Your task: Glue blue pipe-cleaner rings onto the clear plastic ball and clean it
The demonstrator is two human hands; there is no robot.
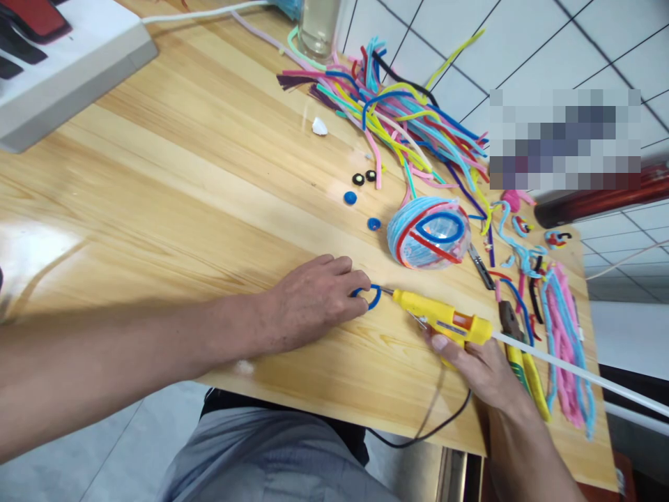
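My left hand (321,300) pinches a loop of blue pipe cleaner (375,298) just above the wooden table (172,230). Wrapped around the handle of a yellow hot glue gun (444,317) is my right hand (473,366). The gun's metal nozzle points left and meets, or nearly meets, the loop's right edge. A long white glue stick (564,366) sticks out of the gun's back. Beyond the hands sits a round ball (412,233) wound in light blue, with red strips and a blue eye-shaped outline on its clear side.
Colourful pipe cleaners (397,118) lie heaped by the tiled wall (449,35). Pliers (515,341), a utility knife (481,266) and pink-and-blue strands (567,348) are on the right. Small blue caps (350,198) lie near the ball. A glass (317,28) stands at the back; a black cord (418,439) hangs in front.
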